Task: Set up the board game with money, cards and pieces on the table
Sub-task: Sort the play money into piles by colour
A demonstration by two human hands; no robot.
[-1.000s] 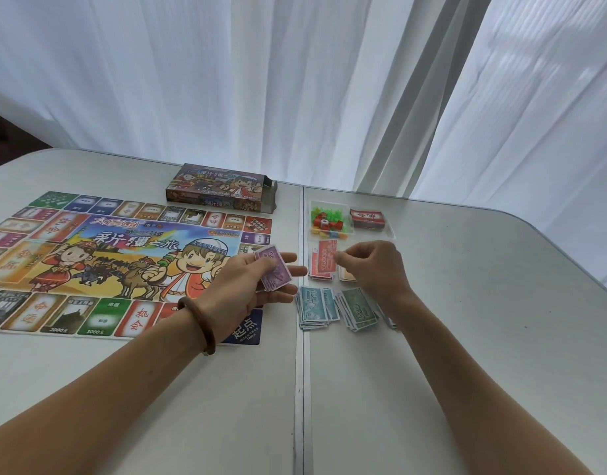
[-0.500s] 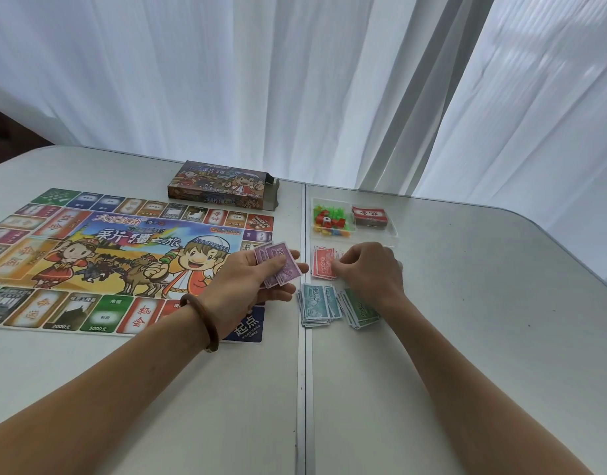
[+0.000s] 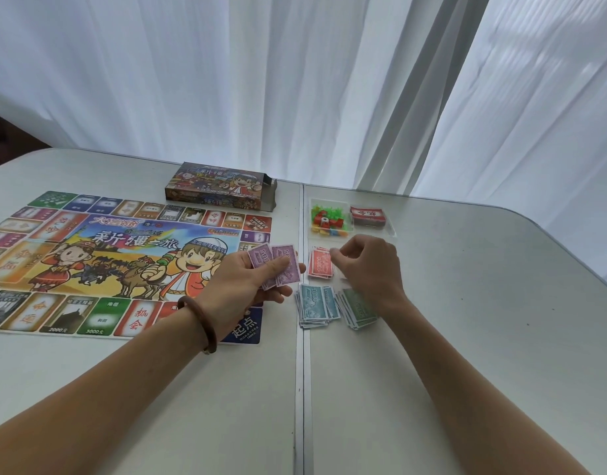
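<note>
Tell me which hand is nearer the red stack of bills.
Right. The right hand sits just right of the red stack, fingers curled at its far corner. The left hand is farther, left of it across the table seam, holding purple bills.

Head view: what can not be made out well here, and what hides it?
In the head view:
The right hand: its curled fingers hide whether it pinches one of the red notes.
The green notes: partly covered by the right wrist.
The game board: left side cut off by the picture edge, right part under the left hand.
The purple notes: they overlap, count unclear.
The small pieces: too small to count.
</note>
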